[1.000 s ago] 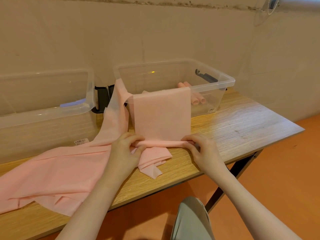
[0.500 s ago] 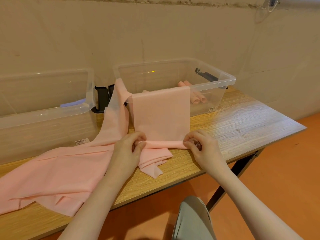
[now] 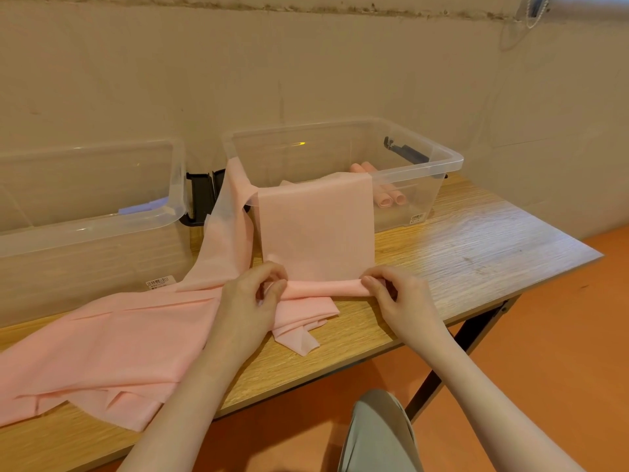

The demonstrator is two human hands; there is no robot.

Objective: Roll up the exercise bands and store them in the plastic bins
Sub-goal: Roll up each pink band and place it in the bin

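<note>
Pink stretch fabric fills the near scene: the left hand (image 3: 250, 299) and right hand (image 3: 396, 294) pinch opposite ends of a small roll (image 3: 323, 288) at the foot of a pink exercise band (image 3: 316, 229), fingers curled around it. Against the frame half a second back, both hands sit slightly farther from the person and the roll looks a little thicker and tighter; the hanging panel above it is correspondingly shorter. Loose bands (image 3: 112, 352) lie heaped under and to the left of the left hand, spilling toward the near edge of the wooden table (image 3: 476, 247), one corner trailing just below the roll. Bare tabletop stretches to the right of the right hand, out to the table's right corner, and a narrow strip runs between the hands and the near edge. Beyond the hands, the band rises and drapes over the front rim of a clear plastic bin (image 3: 439, 165), where finished pink rolls (image 3: 389, 197) lie inside, right of the draped panel. A second clear bin (image 3: 102, 219) stands beyond the left hand, apart from the first, black latches (image 3: 200, 195) between them.
</note>
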